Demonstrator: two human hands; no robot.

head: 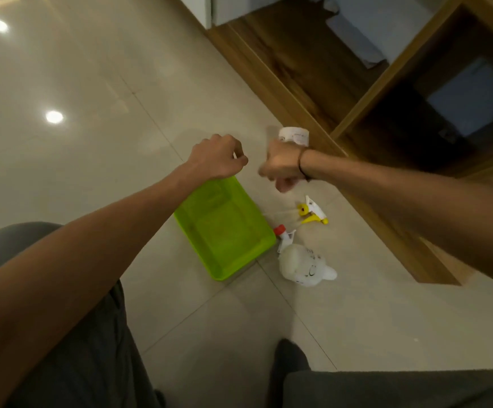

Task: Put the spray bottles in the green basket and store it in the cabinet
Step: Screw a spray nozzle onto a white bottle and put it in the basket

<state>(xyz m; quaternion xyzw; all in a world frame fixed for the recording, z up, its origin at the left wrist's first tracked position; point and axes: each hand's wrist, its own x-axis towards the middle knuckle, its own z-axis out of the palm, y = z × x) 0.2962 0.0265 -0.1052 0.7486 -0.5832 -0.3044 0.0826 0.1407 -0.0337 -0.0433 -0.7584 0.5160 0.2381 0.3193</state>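
The green basket (224, 228) lies on the tiled floor with nothing in it. My left hand (218, 157) hovers over its far end with the fingers curled shut; whether it touches the rim is hidden. My right hand (282, 166), blurred by motion, is shut on a white labelled spray bottle (294, 136) just beyond the basket's far right corner. A yellow-and-white spray head (313, 213) lies on the floor to the right of the basket. Closer to me stands a white bear-shaped spray bottle (304, 265) with a red-and-white trigger.
An open wooden cabinet (322, 92) with low shelves runs along the right, its base close to the bottles. My legs in dark trousers (92, 348) fill the bottom of the view. Shiny tiled floor (77, 113) spreads to the left.
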